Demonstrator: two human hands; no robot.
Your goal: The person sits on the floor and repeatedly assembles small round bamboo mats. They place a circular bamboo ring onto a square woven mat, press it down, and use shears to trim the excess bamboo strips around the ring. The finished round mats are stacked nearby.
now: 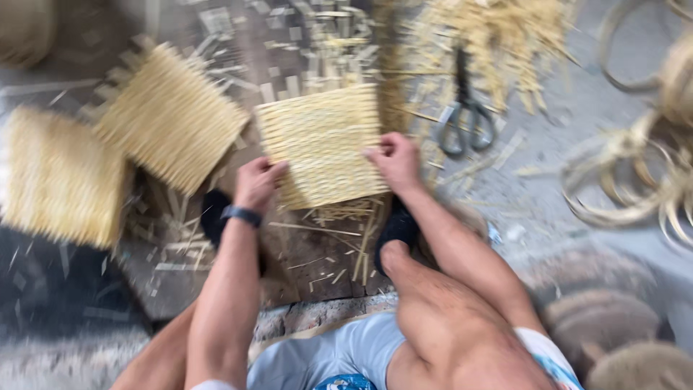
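far left: two finished woven mats and lie overlapping on the floor, set aside out of the working spot.
left hand: the left hand, a dark band on its wrist, has its fingers curled over the near-left edge of the woven panel, gripping it, it seems, to keep it from sliding.
centre: the panel lies flat on a wooden board in front of the person's knees, close enough for both hands to work it.
right hand: the right hand pinches the panel's right edge, fingertips bent in on the strands; the picture is blurred, so the exact grasp is hard to read.
right of centre: scissors rest on the floor just beyond the panel, within reach, amid cut straw.
far right: loose coils of strip sit well apart.
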